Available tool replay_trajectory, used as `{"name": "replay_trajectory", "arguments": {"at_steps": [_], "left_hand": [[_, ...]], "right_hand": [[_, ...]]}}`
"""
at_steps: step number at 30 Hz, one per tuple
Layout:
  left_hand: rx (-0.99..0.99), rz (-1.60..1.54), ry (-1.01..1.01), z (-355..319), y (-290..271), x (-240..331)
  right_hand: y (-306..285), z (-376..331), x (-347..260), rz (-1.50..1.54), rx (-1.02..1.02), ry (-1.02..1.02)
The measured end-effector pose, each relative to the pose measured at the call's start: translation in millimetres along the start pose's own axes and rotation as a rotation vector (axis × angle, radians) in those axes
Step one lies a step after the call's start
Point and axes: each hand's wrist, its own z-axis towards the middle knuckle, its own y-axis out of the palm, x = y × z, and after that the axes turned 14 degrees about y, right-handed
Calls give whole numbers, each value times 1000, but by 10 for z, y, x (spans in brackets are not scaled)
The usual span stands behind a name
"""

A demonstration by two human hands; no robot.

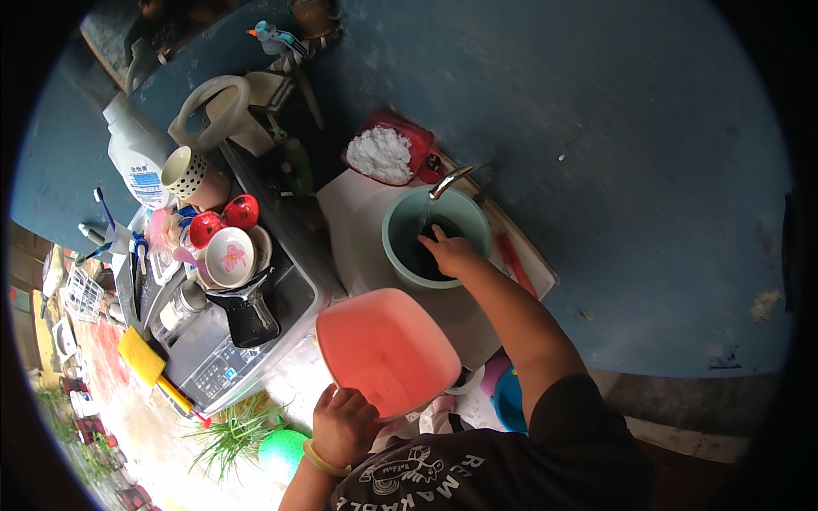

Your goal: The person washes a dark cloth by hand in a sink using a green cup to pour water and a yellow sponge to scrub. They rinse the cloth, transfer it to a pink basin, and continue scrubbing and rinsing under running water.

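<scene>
A pinkish-red plastic basin (388, 349) is tilted in front of me, its inside facing up. My left hand (341, 422), with a yellow band at the wrist, is closed on its near rim. My right hand (447, 255) reaches over the rim of a pale green bucket (394, 247) in the white sink (358, 217). Its visible fingers are spread beside something dark (443, 228) inside, whose kind I cannot make out. Water runs in a thin stream from the metal faucet (456, 179) into the bucket.
A red scoop-like container (417, 140) of white powder sits behind the bucket. To the left, a washing machine (223, 362) carries bowls, a black dish (251, 319), a white bottle (136, 162) and a yellow brush (142, 356). A blue wall (648, 196) rises on the right. Below are a green ball (281, 453) and a blue tub (509, 400).
</scene>
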Motion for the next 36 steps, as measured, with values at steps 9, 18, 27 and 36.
{"name": "replay_trajectory", "arguments": {"at_steps": [9,18,27,36], "left_hand": [[15,-33,74,114,-28,-93],[17,-26,66,167,-34,-101],[0,24,32,213,10,-6],[47,51,1,251,97,156]], "right_hand": [[528,629,121,-82,-231,262],[338,615,227,59,-324,102],[-426,68,437,510,34,51],[-1268,-798,371,919,43,-173]]}}
